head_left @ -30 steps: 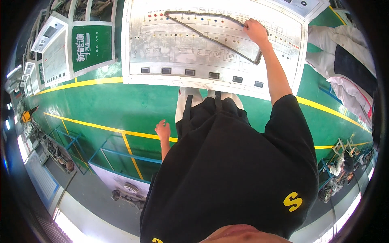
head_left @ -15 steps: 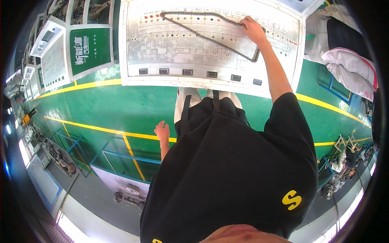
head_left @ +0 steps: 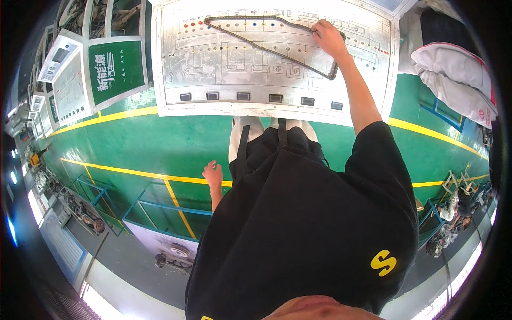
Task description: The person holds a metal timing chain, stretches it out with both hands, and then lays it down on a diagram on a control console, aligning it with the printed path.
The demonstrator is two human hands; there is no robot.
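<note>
A dark roller chain lies as a closed loop, stretched into a long slanting triangle, on a silver panel with printed diagrams and rows of small coloured sockets. My right hand reaches over the panel, its fingers closed on the chain's upper run near the right end of the loop. Part of the chain is hidden beneath that hand. Down at my left side hangs my left hand, over the floor and away from the panel. Its fingers are loosely bent and apart, with nothing in them.
Several black rectangular switches line the panel's near edge. To the left stands another test bench with a green board. Pale cloth lies at the right. Blue rails stand behind me on the green floor.
The view has shifted slightly, so the panel sits a little further left. My right hand stays on the chain, and the loop keeps nearly the same shape. My left hand has hardly moved.
</note>
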